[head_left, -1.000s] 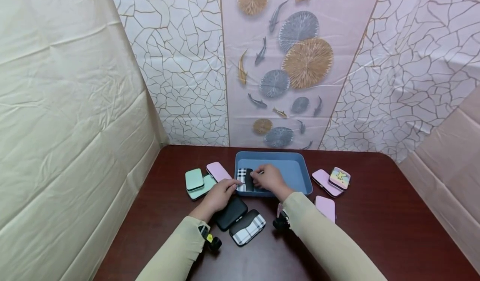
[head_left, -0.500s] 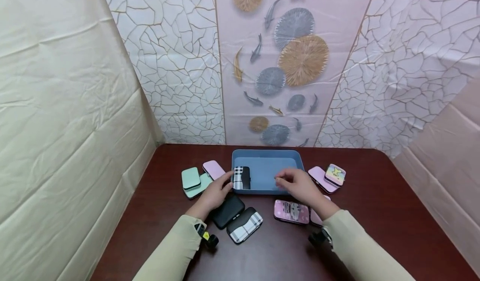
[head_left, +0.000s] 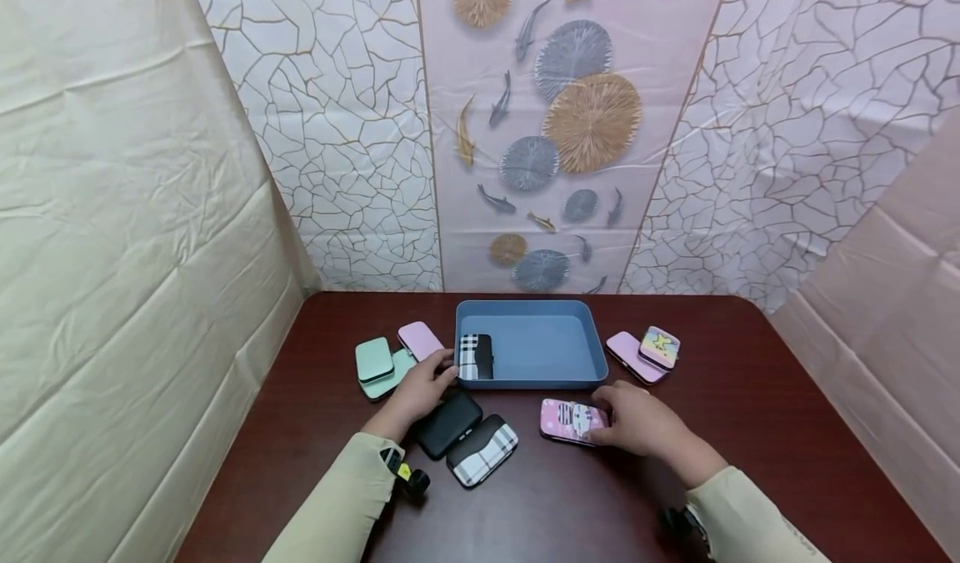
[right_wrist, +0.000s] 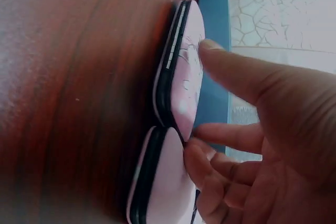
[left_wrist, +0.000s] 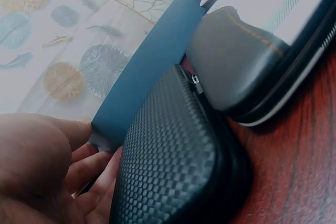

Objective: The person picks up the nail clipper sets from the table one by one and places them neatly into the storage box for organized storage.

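A blue tray (head_left: 547,384) stands near the table's back edge, with a black-and-plaid case (head_left: 476,358) at its left end. My left hand (head_left: 415,392) is at the tray's front left corner, its thumb right at the edge in the left wrist view. Below it lies a black woven-texture case (head_left: 450,426), beside another black-and-plaid case (head_left: 483,454). My right hand (head_left: 645,419) spans the right end of a pink cat-print case (head_left: 564,421), thumb over its top and fingertips at its far end. A plain pink case (right_wrist: 165,182) lies under that hand, hidden in the head view.
Two mint cases (head_left: 374,360) and a pink one (head_left: 420,340) lie left of the tray. To its right, a small square case with a yellow figure (head_left: 660,348) rests on a pink case (head_left: 628,354). Patterned cloth hangs behind the table (head_left: 750,396).
My right hand has left the plaid case in the tray and moved right and nearer, down to the cat-print case. My left hand has drawn back slightly from that plaid case to the tray's corner.
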`<action>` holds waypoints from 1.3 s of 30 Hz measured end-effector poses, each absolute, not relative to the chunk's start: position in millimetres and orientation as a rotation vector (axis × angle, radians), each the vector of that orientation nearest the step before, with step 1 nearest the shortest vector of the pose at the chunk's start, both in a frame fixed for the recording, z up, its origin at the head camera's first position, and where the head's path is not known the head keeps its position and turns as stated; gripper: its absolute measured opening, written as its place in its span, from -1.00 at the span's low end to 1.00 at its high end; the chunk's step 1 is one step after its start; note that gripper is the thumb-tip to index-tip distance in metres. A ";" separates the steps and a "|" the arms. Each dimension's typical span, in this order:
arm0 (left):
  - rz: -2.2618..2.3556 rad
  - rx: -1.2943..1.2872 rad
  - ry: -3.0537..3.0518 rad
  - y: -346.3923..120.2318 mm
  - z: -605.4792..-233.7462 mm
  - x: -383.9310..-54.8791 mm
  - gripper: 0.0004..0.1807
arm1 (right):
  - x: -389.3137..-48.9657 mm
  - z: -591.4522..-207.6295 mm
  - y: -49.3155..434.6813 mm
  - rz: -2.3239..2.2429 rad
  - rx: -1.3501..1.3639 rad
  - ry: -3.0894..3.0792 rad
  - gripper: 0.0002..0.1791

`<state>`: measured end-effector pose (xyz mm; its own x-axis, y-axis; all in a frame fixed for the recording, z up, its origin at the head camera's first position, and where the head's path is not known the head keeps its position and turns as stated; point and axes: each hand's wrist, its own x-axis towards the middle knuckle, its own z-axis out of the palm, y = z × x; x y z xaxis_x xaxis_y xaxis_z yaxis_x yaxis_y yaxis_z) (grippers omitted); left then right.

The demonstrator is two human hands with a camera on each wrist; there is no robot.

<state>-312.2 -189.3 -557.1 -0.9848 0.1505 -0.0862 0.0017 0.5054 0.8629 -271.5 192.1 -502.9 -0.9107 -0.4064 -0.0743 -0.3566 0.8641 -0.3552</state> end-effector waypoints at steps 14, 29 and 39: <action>1.498 0.141 2.607 -187.1 -557.9 -309.5 -0.49 | -261.2 -509.5 188.2 -0.504 -0.907 2.801 -0.32; 1.509 0.126 2.632 -187.6 -558.0 -307.3 -0.51 | -248.7 -514.2 171.2 -0.463 -0.346 2.970 -0.47; 1.487 0.120 2.673 -189.9 -562.7 -308.0 -0.52 | -250.8 -523.5 150.0 -0.743 -0.302 2.915 -0.68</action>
<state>-308.0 -189.9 -562.7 -0.9937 0.1076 -0.0321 0.0295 0.5260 0.8500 -250.8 150.0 -523.5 -0.9730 -0.2212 -0.0653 -0.1630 0.8597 -0.4840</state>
